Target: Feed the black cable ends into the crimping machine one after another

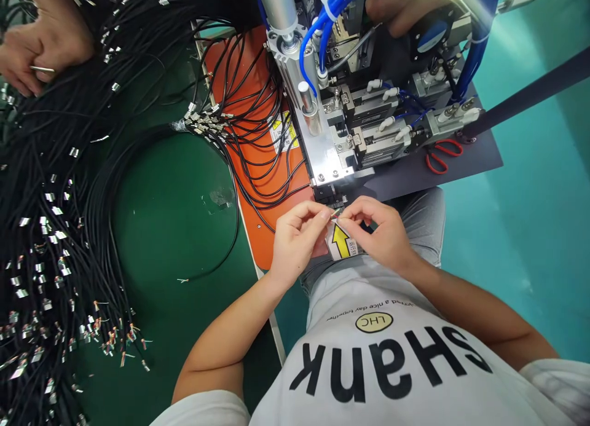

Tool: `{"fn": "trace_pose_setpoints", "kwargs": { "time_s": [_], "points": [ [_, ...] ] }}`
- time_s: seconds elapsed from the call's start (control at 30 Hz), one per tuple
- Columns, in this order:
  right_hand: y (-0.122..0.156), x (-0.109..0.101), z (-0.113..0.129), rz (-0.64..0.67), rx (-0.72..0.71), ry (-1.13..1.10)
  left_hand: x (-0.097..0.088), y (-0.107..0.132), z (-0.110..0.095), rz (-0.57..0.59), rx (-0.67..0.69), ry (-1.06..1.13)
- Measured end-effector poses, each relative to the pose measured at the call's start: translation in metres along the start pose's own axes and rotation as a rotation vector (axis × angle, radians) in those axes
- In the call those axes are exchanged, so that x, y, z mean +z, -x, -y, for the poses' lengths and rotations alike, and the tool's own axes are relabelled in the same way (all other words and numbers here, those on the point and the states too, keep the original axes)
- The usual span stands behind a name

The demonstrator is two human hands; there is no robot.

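In the head view my left hand [299, 235] and my right hand [380, 232] meet just in front of the machine, with thumb and forefinger pinched on each. Between the fingertips is a thin, light-coloured wire end [335, 216], mostly hidden by the fingers. Right above my hands is the front of a pneumatic machine [332, 168] with a metal column. A yellow arrow sticker [341, 240] shows below the fingertips. Several black cables [258, 195] with metal connector ends run across the orange plate [251, 229] beside my left hand.
On the green table [170, 327] at left lies a big heap of black cables [27, 229] with metal tips. Another person's hand [46, 51] rests on it, holding a thin metal piece. Red-handled scissors [442, 155] lie right of the machine. Blue air hoses [322, 20] hang above.
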State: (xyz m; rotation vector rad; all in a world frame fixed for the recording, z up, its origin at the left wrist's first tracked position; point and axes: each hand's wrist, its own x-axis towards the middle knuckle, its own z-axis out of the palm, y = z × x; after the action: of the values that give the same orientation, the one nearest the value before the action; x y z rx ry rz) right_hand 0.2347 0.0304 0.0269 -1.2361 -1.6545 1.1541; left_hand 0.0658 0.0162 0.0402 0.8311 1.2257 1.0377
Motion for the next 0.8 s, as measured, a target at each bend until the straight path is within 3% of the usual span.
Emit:
{"fn": "trace_pose_setpoints", "kwargs": {
  "time_s": [0.1,0.2,0.33,0.43,0.53,0.63,0.8],
  "points": [
    [-0.006,-0.010,0.001,0.063,0.058,-0.024,-0.001,0.001,-0.004,0.022,-0.018,-0.091],
    [-0.010,-0.021,0.012,0.090,-0.019,0.120,0.000,0.004,-0.004,0.022,0.027,-0.205],
    [-0.006,-0.023,0.026,0.024,-0.232,0.467,0.000,0.007,0.004,-0.025,0.232,-0.399],
    [0.001,-0.015,0.026,-0.067,-0.335,0.569,0.000,0.008,0.010,-0.066,0.407,-0.495],
    [0.008,-0.003,0.020,-0.158,-0.325,0.506,0.000,0.008,0.014,-0.101,0.481,-0.501],
    [0.011,0.006,0.015,-0.194,-0.223,0.324,0.002,0.007,0.014,-0.119,0.466,-0.437],
    [0.008,0.013,0.008,-0.147,0.003,-0.027,0.003,0.004,0.008,-0.073,0.301,-0.196]
  ]
}}
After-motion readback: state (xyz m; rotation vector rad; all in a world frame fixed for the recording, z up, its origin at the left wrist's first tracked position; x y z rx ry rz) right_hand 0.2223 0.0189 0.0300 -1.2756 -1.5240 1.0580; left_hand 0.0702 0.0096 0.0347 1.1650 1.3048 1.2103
